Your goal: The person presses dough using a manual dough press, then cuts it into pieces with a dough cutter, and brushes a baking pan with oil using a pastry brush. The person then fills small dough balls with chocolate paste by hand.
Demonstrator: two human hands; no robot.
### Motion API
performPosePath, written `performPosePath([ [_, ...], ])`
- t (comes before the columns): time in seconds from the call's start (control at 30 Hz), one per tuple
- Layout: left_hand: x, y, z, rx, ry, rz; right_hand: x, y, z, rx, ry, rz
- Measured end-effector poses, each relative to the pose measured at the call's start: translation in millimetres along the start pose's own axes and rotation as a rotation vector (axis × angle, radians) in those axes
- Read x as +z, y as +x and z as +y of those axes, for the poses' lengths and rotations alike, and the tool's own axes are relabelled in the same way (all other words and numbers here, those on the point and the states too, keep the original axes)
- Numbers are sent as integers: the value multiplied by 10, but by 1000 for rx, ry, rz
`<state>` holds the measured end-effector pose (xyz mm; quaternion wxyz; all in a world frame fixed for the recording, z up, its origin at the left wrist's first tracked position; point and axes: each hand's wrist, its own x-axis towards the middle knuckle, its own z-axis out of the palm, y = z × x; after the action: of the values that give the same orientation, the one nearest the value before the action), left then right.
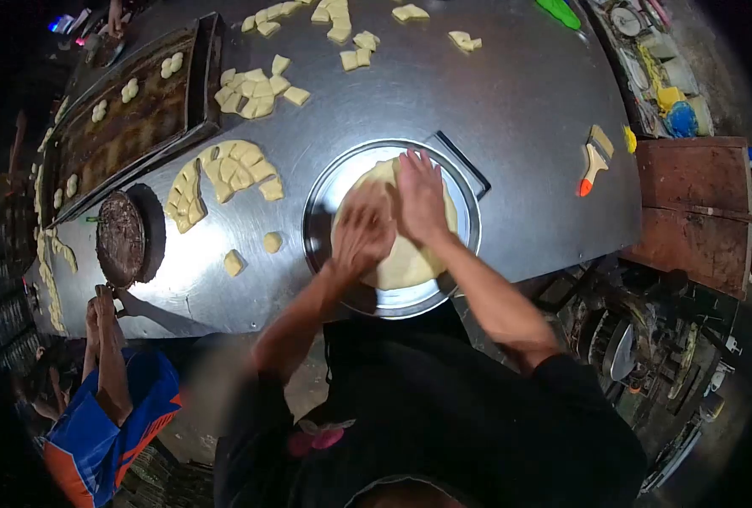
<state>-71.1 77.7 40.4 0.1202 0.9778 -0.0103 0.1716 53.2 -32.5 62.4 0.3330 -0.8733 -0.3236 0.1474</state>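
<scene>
A flat round of pale dough (406,267) lies in a round metal pan (319,222) at the table's near edge. My right hand (423,195) rests flat on the dough's upper right part, its fingers stretched toward the far rim. Beside it, my left hand (363,224) presses on the left part of the dough, fingers spread and slightly blurred by motion. The two hands are close together, and they hide the middle of the dough. Two small dough pieces (272,242) sit on the table left of the pan.
Cut dough pieces (236,169) lie in groups across the metal table (528,169). At left are a large baking tray (139,118) with dough balls and a dark round pan (122,239). A brush (594,161) lies at right. Another person's hands (103,309) are at lower left.
</scene>
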Motion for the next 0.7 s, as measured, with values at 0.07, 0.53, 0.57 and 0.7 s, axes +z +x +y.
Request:
performPosePath([
  [0.07, 172, 107, -212, 105, -262, -113, 259, -319, 125, 63, -148, 89],
  [0.53, 254, 195, -117, -5, -28, -39, -34, -504, 749, -8, -434, 92],
  [0.57, 285, 67, -4, -96, -37, -89, -91, -478, 867, -69, -443, 38],
  [0.7, -76, 214, 318, -275, 14, -645, -487, -156, 725, 123, 105, 16],
])
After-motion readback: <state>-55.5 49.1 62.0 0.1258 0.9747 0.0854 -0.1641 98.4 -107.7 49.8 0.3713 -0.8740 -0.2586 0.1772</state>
